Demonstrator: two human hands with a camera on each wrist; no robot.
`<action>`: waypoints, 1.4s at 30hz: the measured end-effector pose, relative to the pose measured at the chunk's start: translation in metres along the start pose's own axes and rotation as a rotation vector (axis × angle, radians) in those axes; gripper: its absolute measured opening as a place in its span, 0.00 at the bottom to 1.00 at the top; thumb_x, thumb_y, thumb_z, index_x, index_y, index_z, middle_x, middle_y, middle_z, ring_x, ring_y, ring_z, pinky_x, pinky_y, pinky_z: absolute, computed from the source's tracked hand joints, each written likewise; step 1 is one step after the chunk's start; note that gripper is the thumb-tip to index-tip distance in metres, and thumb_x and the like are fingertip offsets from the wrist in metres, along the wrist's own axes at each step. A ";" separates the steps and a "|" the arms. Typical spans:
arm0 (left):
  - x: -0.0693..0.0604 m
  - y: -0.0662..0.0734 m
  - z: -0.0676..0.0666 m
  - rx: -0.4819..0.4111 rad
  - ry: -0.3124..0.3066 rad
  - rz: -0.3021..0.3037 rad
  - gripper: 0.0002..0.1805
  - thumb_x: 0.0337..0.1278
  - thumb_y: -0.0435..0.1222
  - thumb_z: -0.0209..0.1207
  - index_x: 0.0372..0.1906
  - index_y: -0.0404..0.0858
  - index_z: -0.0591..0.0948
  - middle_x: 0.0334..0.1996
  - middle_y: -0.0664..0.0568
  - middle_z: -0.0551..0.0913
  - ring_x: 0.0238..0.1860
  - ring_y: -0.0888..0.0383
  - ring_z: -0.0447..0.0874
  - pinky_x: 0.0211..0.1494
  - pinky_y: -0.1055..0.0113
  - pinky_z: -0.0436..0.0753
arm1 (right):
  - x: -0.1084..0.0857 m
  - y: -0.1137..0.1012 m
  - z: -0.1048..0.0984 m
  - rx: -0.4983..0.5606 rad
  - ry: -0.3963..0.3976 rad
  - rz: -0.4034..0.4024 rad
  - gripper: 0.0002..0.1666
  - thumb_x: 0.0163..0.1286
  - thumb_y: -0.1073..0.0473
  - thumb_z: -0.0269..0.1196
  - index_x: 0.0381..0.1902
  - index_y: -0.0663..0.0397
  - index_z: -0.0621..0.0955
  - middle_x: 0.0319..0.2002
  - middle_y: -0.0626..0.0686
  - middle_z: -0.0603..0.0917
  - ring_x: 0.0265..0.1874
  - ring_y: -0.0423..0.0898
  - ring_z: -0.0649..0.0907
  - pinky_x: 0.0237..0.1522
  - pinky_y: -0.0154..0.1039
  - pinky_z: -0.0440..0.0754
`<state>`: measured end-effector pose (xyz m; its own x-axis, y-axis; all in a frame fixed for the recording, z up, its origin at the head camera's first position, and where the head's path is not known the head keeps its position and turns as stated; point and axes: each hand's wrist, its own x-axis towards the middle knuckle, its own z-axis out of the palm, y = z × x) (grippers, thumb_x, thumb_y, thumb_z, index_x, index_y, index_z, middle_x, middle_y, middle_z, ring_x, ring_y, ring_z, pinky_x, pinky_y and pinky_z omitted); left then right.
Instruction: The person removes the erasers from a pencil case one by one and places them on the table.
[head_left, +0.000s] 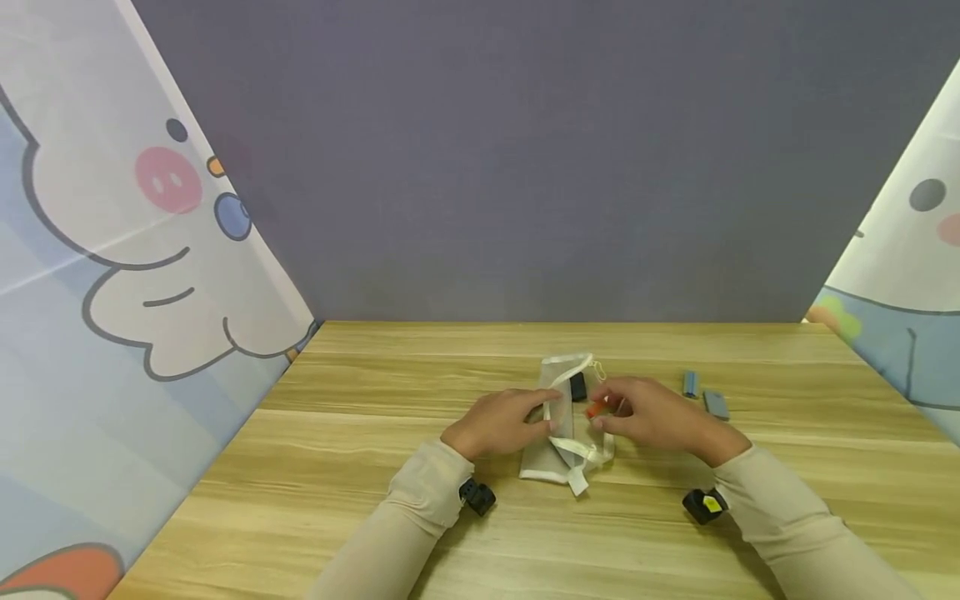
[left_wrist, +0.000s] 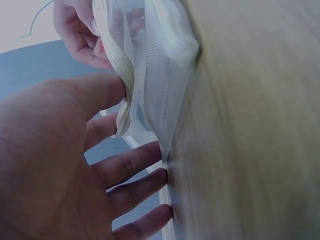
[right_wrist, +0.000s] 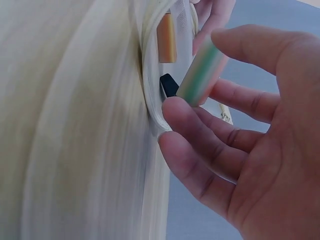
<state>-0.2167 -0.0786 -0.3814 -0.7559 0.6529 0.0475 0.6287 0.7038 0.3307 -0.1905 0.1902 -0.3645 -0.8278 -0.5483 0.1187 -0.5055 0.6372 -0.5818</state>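
A white mesh bag [head_left: 536,458] with a pale drawstring edge lies on the table, its mouth facing right. My left hand [head_left: 506,422] pinches the bag's rim between thumb and index finger, the other fingers spread, as the left wrist view shows. Between thumb and fingers of my right hand [head_left: 656,419] is a small block [right_wrist: 200,75] with green and reddish sides, held at the bag's mouth; it looks red-orange in the head view. Inside the mouth are a black item [head_left: 578,387] and an orange-brown block [right_wrist: 167,39].
Two small blue-grey pieces, one upright-looking [head_left: 691,383] and one flatter [head_left: 716,405], lie right of the bag on the wooden table [head_left: 337,450]. A grey panel [head_left: 480,167] stands behind, with cartoon-printed cloths at both sides.
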 end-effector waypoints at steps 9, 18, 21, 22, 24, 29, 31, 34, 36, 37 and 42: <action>0.000 -0.002 0.001 0.016 0.013 -0.004 0.28 0.72 0.55 0.52 0.73 0.57 0.70 0.66 0.56 0.76 0.65 0.56 0.74 0.62 0.54 0.76 | -0.006 0.003 -0.001 -0.016 0.004 0.046 0.25 0.72 0.47 0.65 0.58 0.58 0.80 0.41 0.44 0.83 0.37 0.41 0.83 0.38 0.40 0.81; 0.000 0.000 0.002 0.011 0.013 -0.004 0.28 0.72 0.55 0.52 0.73 0.58 0.71 0.66 0.56 0.76 0.65 0.56 0.74 0.61 0.54 0.76 | -0.018 0.004 -0.005 -0.007 0.031 0.025 0.25 0.73 0.46 0.64 0.57 0.58 0.80 0.42 0.44 0.83 0.35 0.39 0.82 0.36 0.38 0.81; 0.000 0.000 0.002 0.008 0.014 0.001 0.28 0.72 0.55 0.52 0.73 0.57 0.70 0.66 0.56 0.76 0.65 0.56 0.74 0.61 0.53 0.76 | -0.024 0.006 -0.008 -0.004 0.042 0.033 0.24 0.72 0.48 0.65 0.57 0.58 0.80 0.42 0.45 0.83 0.35 0.40 0.82 0.36 0.38 0.81; 0.000 0.000 0.002 0.007 0.013 0.002 0.28 0.72 0.55 0.52 0.73 0.58 0.70 0.66 0.56 0.76 0.65 0.56 0.74 0.61 0.53 0.76 | -0.026 0.006 -0.009 -0.002 0.044 0.036 0.24 0.72 0.48 0.65 0.57 0.59 0.80 0.42 0.46 0.83 0.35 0.40 0.82 0.35 0.38 0.81; 0.001 0.000 0.002 0.006 0.009 0.003 0.28 0.72 0.55 0.52 0.73 0.58 0.70 0.66 0.56 0.76 0.66 0.56 0.74 0.60 0.52 0.76 | -0.030 0.008 -0.009 -0.009 0.052 0.046 0.23 0.72 0.48 0.65 0.57 0.58 0.80 0.42 0.45 0.83 0.35 0.40 0.82 0.35 0.37 0.81; 0.001 0.001 0.002 -0.003 0.003 0.002 0.28 0.72 0.55 0.52 0.73 0.58 0.70 0.66 0.57 0.76 0.66 0.56 0.74 0.59 0.51 0.77 | -0.038 0.011 -0.011 -0.022 0.078 0.037 0.23 0.72 0.49 0.65 0.55 0.59 0.81 0.41 0.44 0.83 0.36 0.38 0.82 0.35 0.37 0.81; 0.001 0.001 0.002 -0.005 0.003 0.000 0.28 0.72 0.55 0.52 0.73 0.58 0.70 0.66 0.57 0.76 0.66 0.56 0.74 0.59 0.51 0.77 | -0.041 0.011 -0.013 -0.018 0.085 0.034 0.23 0.72 0.49 0.65 0.55 0.60 0.81 0.42 0.43 0.83 0.36 0.38 0.82 0.36 0.37 0.81; 0.001 0.000 0.003 -0.002 0.005 -0.001 0.28 0.72 0.55 0.52 0.73 0.58 0.70 0.67 0.56 0.76 0.66 0.56 0.73 0.60 0.51 0.76 | -0.044 0.011 -0.016 -0.017 0.081 0.040 0.24 0.73 0.48 0.64 0.56 0.60 0.81 0.42 0.42 0.84 0.37 0.38 0.82 0.37 0.37 0.81; 0.001 0.000 0.003 0.004 0.006 -0.002 0.28 0.72 0.55 0.52 0.73 0.58 0.70 0.67 0.56 0.75 0.66 0.55 0.73 0.61 0.51 0.76 | -0.046 0.011 -0.019 -0.018 0.071 0.039 0.24 0.73 0.46 0.63 0.56 0.59 0.80 0.43 0.42 0.85 0.38 0.38 0.82 0.37 0.37 0.81; 0.001 0.000 0.003 0.005 0.007 -0.002 0.28 0.72 0.55 0.52 0.73 0.58 0.70 0.67 0.55 0.75 0.66 0.55 0.73 0.61 0.51 0.76 | -0.047 0.012 -0.020 -0.024 0.068 0.037 0.24 0.73 0.46 0.63 0.56 0.59 0.80 0.43 0.41 0.85 0.38 0.38 0.82 0.37 0.37 0.81; -0.001 0.000 0.001 0.012 0.001 -0.003 0.28 0.73 0.56 0.51 0.74 0.58 0.70 0.67 0.55 0.75 0.66 0.55 0.73 0.61 0.50 0.76 | -0.051 0.013 -0.030 -0.049 0.079 0.022 0.21 0.73 0.48 0.64 0.54 0.58 0.81 0.41 0.40 0.84 0.38 0.37 0.82 0.37 0.37 0.81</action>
<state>-0.2160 -0.0787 -0.3828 -0.7578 0.6507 0.0477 0.6287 0.7088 0.3199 -0.1625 0.2426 -0.3542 -0.8546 -0.4903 0.1709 -0.4965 0.6754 -0.5453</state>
